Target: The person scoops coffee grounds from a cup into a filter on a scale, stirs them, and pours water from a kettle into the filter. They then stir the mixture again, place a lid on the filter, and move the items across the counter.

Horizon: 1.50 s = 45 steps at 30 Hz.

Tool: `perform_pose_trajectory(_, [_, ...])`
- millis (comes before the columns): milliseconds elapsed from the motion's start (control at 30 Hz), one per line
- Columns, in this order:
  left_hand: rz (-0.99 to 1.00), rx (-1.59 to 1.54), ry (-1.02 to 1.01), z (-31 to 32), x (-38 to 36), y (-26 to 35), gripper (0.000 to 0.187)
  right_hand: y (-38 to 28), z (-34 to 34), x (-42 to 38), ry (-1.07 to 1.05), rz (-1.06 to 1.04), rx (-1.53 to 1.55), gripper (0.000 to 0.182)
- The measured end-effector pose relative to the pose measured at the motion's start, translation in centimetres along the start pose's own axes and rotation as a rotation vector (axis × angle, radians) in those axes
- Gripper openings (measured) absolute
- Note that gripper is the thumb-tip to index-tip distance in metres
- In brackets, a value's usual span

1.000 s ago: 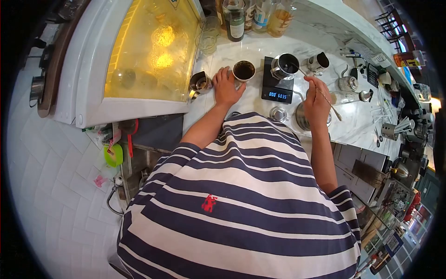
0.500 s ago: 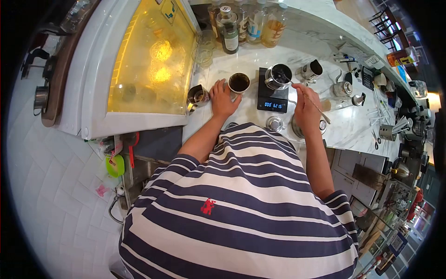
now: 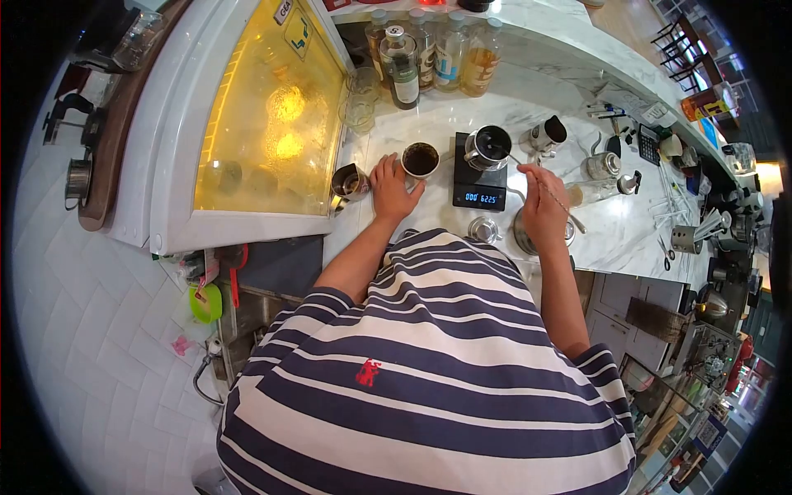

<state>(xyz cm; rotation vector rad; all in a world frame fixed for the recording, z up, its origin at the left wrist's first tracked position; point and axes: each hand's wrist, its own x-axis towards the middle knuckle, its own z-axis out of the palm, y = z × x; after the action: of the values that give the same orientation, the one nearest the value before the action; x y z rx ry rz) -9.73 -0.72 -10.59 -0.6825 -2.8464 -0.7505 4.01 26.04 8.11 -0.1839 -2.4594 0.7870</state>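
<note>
A long twisted-handle bar spoon (image 3: 575, 220) is pinched in the fingers of my right hand (image 3: 544, 205). Its far end reaches into a metal pitcher (image 3: 474, 157) with dark contents, standing on a black digital scale (image 3: 469, 186) whose display is lit. My left hand (image 3: 394, 194) lies on the counter with its fingers apart, its thumb close to a pale cup (image 3: 421, 174) holding something dark, like coffee grounds. To the left of that hand stands a steel cup (image 3: 350, 183). Below the scale is a small glass or metal vessel (image 3: 483, 230).
A glass-fronted fridge (image 3: 264, 148) with yellow light borders the left side. Several bottles (image 3: 402, 70) line the back beside stacked glasses (image 3: 360, 99). Another metal pitcher (image 3: 548, 136), a glass jar (image 3: 604, 167), a calculator (image 3: 649, 144) and scissors (image 3: 667, 256) lie toward the right.
The view has shifted slightly. My right hand keeps the spoon in the pitcher with a small movement, and the scale's reading has changed a little. My left hand stays beside the cup.
</note>
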Motion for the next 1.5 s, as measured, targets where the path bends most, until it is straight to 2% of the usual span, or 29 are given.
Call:
perform_pose_trajectory(100, [-0.004,0.007,-0.007,0.1,0.0,0.2,0.070,-0.7,0.1,0.5,-0.014,-0.044,-0.019,0.015])
perform_pose_trajectory(300, [0.008,0.015,0.005,0.0,0.0,0.1,0.071,0.1,-0.3,0.0,-0.023,0.046,-0.010,0.014])
perform_pose_trajectory(433, [0.013,-0.005,0.010,0.1,0.1,0.1,0.070,-0.6,0.1,0.3,-0.038,0.001,0.038,0.015])
perform_pose_trajectory(533, [0.019,-0.003,0.019,0.0,-0.1,-0.1,0.069,0.3,0.1,0.1,0.033,0.036,0.003,0.015])
perform_pose_trajectory(633, [0.024,-0.004,0.022,-0.1,-0.1,0.0,0.069,0.1,-0.4,-0.7,0.009,0.003,-0.055,0.016])
perform_pose_trajectory(733, [0.017,-0.005,0.017,-0.1,0.0,0.2,0.069,-0.5,0.2,-0.1,-0.046,0.003,0.021,0.016])
perform_pose_trajectory(867, [0.022,0.000,0.029,0.1,0.0,0.0,0.069,-0.1,0.4,0.0,0.042,0.086,-0.009,0.016])
perform_pose_trajectory(1067, [0.003,-0.005,-0.006,-0.2,0.0,0.2,0.070,-0.3,0.5,-0.1,-0.030,-0.025,0.029,0.014])
perform_pose_trajectory(1233, [0.020,-0.014,0.012,-0.2,-0.1,-0.2,0.069,0.2,0.4,0.3,0.011,0.085,0.014,0.014])
perform_pose_trajectory(1367, [0.013,-0.017,0.002,-0.1,0.0,0.1,0.070,-0.7,0.1,0.1,-0.059,0.037,0.048,0.016])
perform_pose_trajectory(1500, [0.021,-0.010,0.008,0.0,0.0,0.0,0.070,-0.4,0.6,0.9,0.036,0.072,0.007,0.015])
